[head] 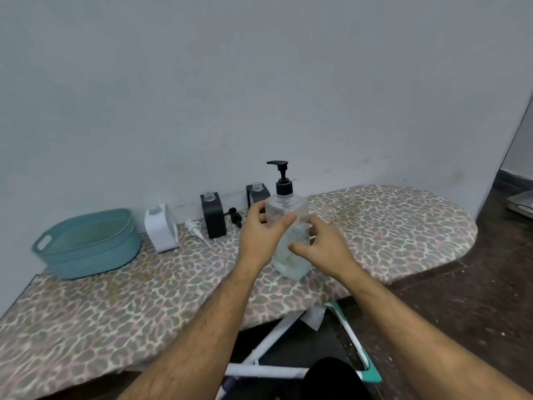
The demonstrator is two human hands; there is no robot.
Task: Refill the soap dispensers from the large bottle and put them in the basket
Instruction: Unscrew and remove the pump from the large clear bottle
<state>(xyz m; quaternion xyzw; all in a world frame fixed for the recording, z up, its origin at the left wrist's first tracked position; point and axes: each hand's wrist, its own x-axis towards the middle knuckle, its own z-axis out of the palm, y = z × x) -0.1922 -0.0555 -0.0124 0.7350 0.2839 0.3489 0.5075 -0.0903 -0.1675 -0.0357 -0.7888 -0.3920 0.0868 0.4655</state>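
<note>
Both hands (pixel 264 235) around upright large bottle (pixel 290 243), spout leftward.

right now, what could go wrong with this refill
The large bottle stands near the ironing board's front edge, on soft padding, so a nudge could tip it off. The left hand holds it while the right hand hovers open; a one-handed grip on clear plastic may slip. The three dispensers, white and two black, have narrow open necks, so pouring could spill onto the fabric.
</note>
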